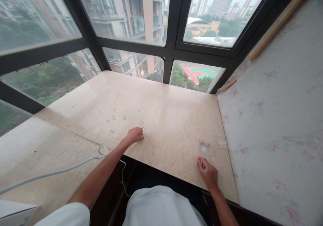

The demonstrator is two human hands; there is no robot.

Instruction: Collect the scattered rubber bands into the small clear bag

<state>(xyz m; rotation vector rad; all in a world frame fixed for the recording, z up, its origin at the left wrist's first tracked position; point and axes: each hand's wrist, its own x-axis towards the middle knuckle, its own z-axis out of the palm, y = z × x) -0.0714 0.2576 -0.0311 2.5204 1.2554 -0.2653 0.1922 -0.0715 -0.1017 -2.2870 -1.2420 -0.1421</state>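
My left hand (135,135) is closed in a fist at the sill's surface, just below a small group of thin rings (142,122). Whether anything is inside that fist is hidden. More small rings (113,117) lie scattered to its upper left, some in touching pairs. Over on the right, my right hand (208,173) has its fingers curled together near the front edge; what they hold, if anything, cannot be made out. Just beyond it lies a small clear plastic bag (205,147) with tiny pinkish and yellow pieces.
A second clear plastic piece (222,143) lies by the wallpapered wall (267,135). A white cable (68,168) runs across the left of the marbled sill (171,118), near a white box (15,211). Dark-framed windows (174,27) border the back.
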